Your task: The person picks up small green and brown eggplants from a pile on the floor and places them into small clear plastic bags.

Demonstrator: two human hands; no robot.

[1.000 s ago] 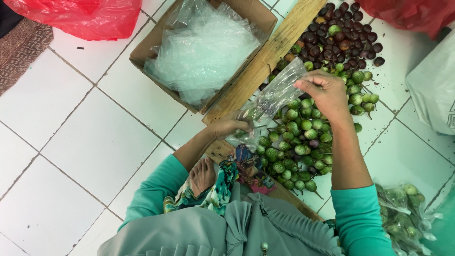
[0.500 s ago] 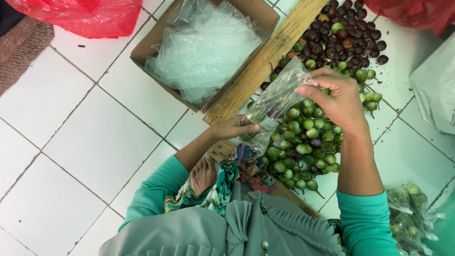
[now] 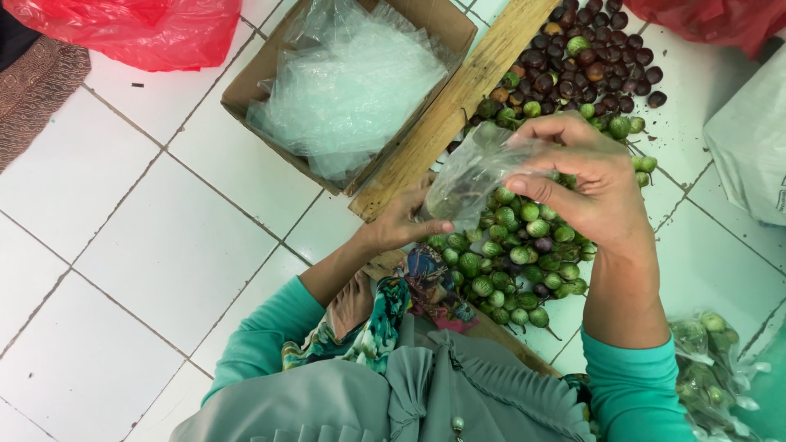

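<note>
I'm seeing both hands gripping one small clear plastic bag [image 3: 475, 172] above the pile of small green round fruits [image 3: 516, 254]. Left hand [image 3: 401, 225] is pinching the bag's lower end, fingers closed on it. Right hand [image 3: 589, 184] is clamping the upper end, fingers curled over the film. Bag is sitting tilted, just beside the wooden plank [image 3: 458, 106]. Cardboard box [image 3: 442, 24] of clear bags is lying left of the plank; dark purple fruits [image 3: 598, 57] are lying beyond the green ones.
</note>
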